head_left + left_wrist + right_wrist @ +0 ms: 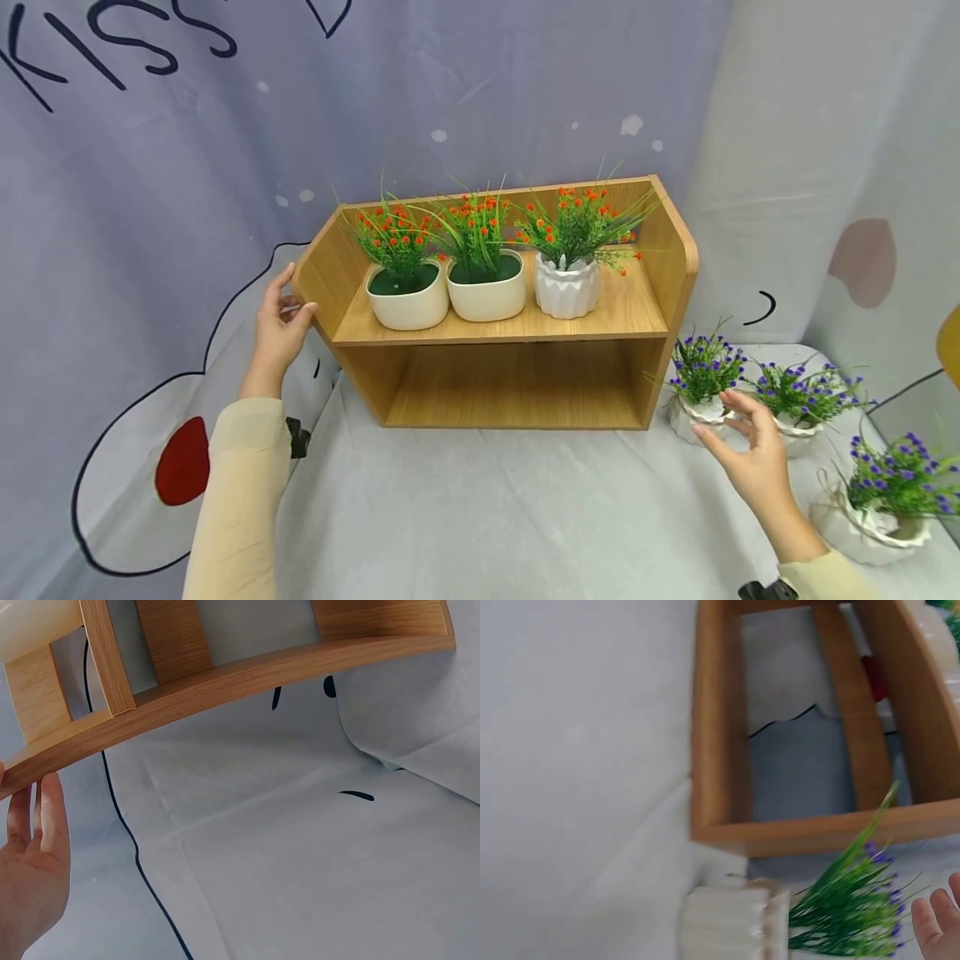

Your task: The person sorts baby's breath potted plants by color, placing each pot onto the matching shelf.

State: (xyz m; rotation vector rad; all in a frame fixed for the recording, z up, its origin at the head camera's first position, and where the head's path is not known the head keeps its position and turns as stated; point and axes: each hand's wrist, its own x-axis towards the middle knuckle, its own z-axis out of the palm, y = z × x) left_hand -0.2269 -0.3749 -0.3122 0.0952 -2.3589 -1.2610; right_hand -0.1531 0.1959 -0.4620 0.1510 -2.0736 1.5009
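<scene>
My left hand (276,332) holds the left side panel of a two-tier wooden shelf (501,343), thumb at the front edge and fingers along the outside. In the left wrist view, its fingers (54,814) press against the panel's edge. On the upper tier stand three potted plants with orange flowers: two in smooth cream pots (408,304) and one in a fluted white pot (567,290). My right hand (759,471), thumb and fingers spread and holding nothing, is close to a purple-flowered plant (703,367) in a white pot right of the shelf.
Two more purple-flowered plants stand at the right, one in a white pot (798,437) behind my right hand, another in a low white pot (862,533) nearer the front. White cloth (487,508) covers the table. A printed curtain (525,92) hangs behind the shelf.
</scene>
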